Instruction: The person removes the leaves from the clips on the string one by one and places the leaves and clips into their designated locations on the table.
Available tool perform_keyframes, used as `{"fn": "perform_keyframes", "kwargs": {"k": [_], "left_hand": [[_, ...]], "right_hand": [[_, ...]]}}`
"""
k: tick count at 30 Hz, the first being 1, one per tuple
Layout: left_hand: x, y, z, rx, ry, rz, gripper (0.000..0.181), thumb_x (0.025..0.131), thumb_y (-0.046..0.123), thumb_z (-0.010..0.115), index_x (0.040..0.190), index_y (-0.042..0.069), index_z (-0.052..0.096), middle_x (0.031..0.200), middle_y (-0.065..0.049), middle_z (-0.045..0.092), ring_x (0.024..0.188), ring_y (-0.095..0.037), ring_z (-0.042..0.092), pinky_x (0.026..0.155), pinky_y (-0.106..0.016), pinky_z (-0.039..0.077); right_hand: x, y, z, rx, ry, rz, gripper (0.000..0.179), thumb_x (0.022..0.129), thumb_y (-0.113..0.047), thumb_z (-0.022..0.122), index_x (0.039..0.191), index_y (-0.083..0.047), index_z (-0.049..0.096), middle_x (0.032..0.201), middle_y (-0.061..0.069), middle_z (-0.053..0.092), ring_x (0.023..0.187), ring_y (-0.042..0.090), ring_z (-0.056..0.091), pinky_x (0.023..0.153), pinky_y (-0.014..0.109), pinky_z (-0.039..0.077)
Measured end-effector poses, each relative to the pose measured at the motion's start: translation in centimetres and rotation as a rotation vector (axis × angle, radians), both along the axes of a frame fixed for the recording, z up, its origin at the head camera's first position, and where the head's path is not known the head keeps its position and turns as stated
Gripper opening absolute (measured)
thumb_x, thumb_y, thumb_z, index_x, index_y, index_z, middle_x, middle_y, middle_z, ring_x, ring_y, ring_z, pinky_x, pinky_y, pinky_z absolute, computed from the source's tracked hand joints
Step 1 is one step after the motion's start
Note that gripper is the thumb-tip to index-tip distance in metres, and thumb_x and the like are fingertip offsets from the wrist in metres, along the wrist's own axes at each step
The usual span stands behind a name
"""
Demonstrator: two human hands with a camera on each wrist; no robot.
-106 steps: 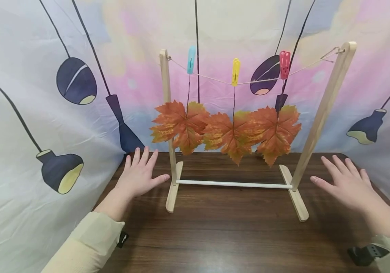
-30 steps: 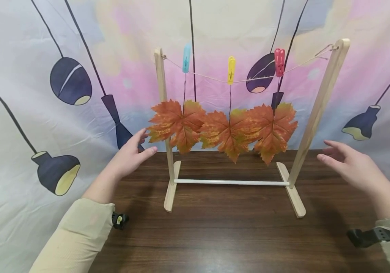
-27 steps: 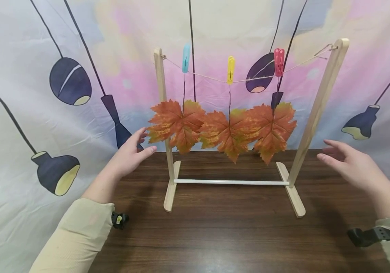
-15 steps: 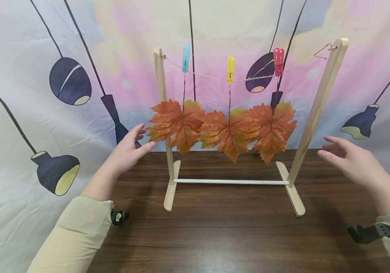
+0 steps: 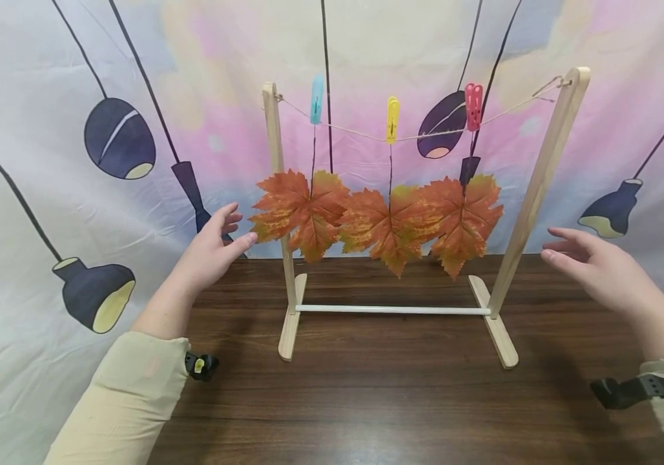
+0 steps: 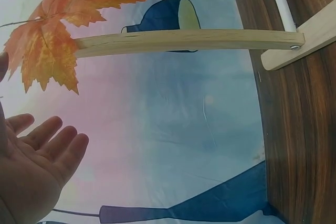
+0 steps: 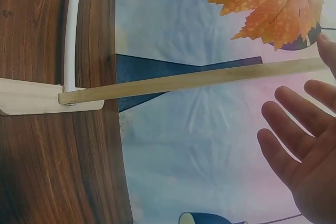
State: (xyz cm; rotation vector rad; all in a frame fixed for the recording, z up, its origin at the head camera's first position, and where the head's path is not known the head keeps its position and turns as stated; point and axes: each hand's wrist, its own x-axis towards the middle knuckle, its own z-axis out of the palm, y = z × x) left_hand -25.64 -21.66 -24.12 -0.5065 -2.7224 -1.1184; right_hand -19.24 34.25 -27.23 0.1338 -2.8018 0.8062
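Observation:
Three orange artificial maple leaves hang by their stems from a string between the posts of a wooden stand (image 5: pixel 532 194). A blue clothespin (image 5: pixel 316 100) holds the left leaf (image 5: pixel 303 210), a yellow clothespin (image 5: pixel 392 120) the middle leaf (image 5: pixel 387 226), and a red clothespin (image 5: pixel 473 107) the right leaf (image 5: pixel 464 219). My left hand (image 5: pixel 210 252) hovers beside the left post, fingers relaxed and holding nothing. On the other side my right hand (image 5: pixel 602 268) is in the air near the right post, its fingers loosely bent. In both wrist views a gap shows between hand and post.
A white rod (image 5: pixel 393 310) joins the stand's two wooden feet (image 5: pixel 500 339) on the dark brown table (image 5: pixel 367 400). Behind it hangs a pastel cloth backdrop (image 5: pixel 239 64) printed with dark lamps. Each wrist carries a black camera strap.
Both hands have risen from lower, spread-finger positions beside the stand's base and turned palms inward. In the last second they have drifted slightly upward. Stand, clothespins and leaves stay as they were.

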Motion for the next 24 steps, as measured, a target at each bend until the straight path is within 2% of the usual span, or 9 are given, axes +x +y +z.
{"fn": "perform_keyframes", "kwargs": {"k": [12,14,16,19,21,24], "left_hand": [[0.09,-0.06,-0.13,0.017,0.019,0.013,0.079,0.093,0.047,0.051,0.151,0.013,0.009,0.145,-0.018,0.032,0.13,-0.037,0.033,0.098,-0.059,0.032],[0.11,-0.07,-0.09,0.025,0.024,0.016,0.078,0.093,0.047,0.051,0.151,0.014,0.01,0.143,-0.017,0.034,0.128,-0.037,0.035,0.096,-0.059,0.034],[0.12,-0.09,-0.03,0.04,0.029,0.016,0.077,0.094,0.046,0.05,0.151,0.014,0.011,0.141,-0.017,0.036,0.126,-0.036,0.037,0.094,-0.058,0.035],[0.14,-0.11,0.11,0.061,0.041,0.015,0.074,0.095,0.044,0.05,0.15,0.012,0.013,0.138,-0.018,0.039,0.124,-0.036,0.039,0.093,-0.058,0.036],[0.15,-0.11,0.21,0.073,0.045,0.014,0.073,0.095,0.043,0.05,0.15,0.011,0.014,0.137,-0.018,0.04,0.124,-0.036,0.039,0.093,-0.058,0.036],[0.16,-0.09,0.38,0.09,0.054,0.013,0.071,0.095,0.041,0.05,0.149,0.01,0.016,0.135,-0.019,0.042,0.124,-0.036,0.039,0.095,-0.058,0.035]], "right_hand": [[-0.14,-0.01,0.3,-0.027,0.024,0.029,0.061,0.096,-0.039,0.052,0.144,-0.006,0.034,0.123,0.029,0.053,0.114,0.042,0.046,0.084,0.061,0.036],[-0.12,-0.03,0.35,-0.031,0.026,0.021,0.061,0.095,-0.039,0.052,0.143,-0.006,0.036,0.122,0.028,0.055,0.108,0.026,0.053,0.083,0.058,0.038],[-0.11,-0.03,0.43,-0.036,0.031,0.017,0.06,0.095,-0.039,0.053,0.142,-0.007,0.038,0.12,0.025,0.058,0.099,0.005,0.055,0.081,0.047,0.043],[-0.13,-0.02,0.56,-0.053,0.035,0.023,0.057,0.094,-0.037,0.055,0.141,-0.008,0.041,0.115,0.021,0.062,0.085,-0.019,0.046,0.075,0.023,0.044],[-0.15,-0.06,0.67,-0.068,0.036,0.033,0.055,0.094,-0.036,0.056,0.14,-0.008,0.042,0.113,0.019,0.063,0.082,-0.021,0.047,0.068,0.011,0.039],[-0.23,-0.22,0.78,-0.087,0.036,0.044,0.055,0.094,-0.035,0.055,0.139,-0.007,0.042,0.111,0.019,0.064,0.082,-0.018,0.05,0.066,0.007,0.039]]}}
